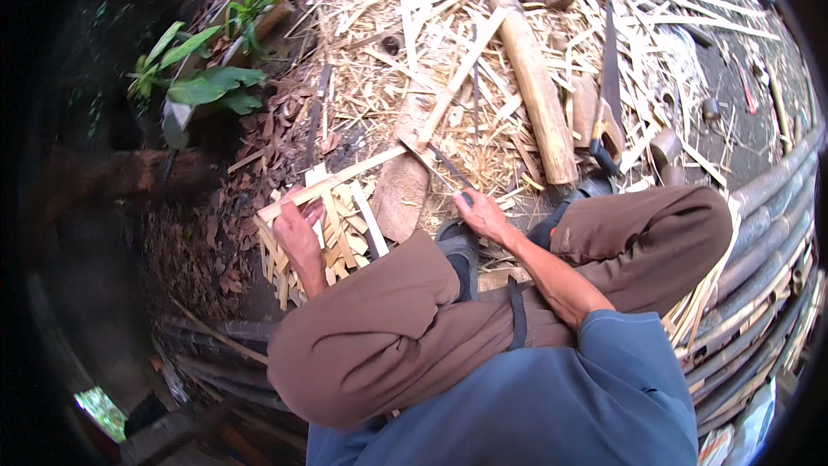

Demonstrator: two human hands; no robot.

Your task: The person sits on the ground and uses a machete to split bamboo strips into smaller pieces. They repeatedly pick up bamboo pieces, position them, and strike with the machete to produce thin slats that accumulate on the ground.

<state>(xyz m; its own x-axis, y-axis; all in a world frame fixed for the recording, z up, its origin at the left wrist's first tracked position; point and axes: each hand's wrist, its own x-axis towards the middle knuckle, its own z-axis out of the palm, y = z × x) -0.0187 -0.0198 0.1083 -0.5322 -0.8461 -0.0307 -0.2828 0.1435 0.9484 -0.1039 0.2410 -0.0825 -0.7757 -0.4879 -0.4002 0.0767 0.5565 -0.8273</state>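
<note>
My left hand (298, 231) is closed around the near end of a long pale split-bamboo strip (358, 169). The strip slants up to the right, and its far end meets a knife blade (424, 161) over a worn wooden block (402, 200). My right hand (485, 216) grips this knife by its handle, the blade pointing away and to the left. Close beside the blade runs a second dark, narrow bar (450, 164); I cannot tell whether it belongs to the knife. Beneath my left hand lies a heap of short split pieces (343, 237).
Shavings and loose strips (483, 103) cover the ground ahead. A thick log (536, 91) lies there, with a handsaw (609, 91) to its right. Dark bamboo poles (768, 224) are stacked at the right. Green plants (207, 82) grow at the far left.
</note>
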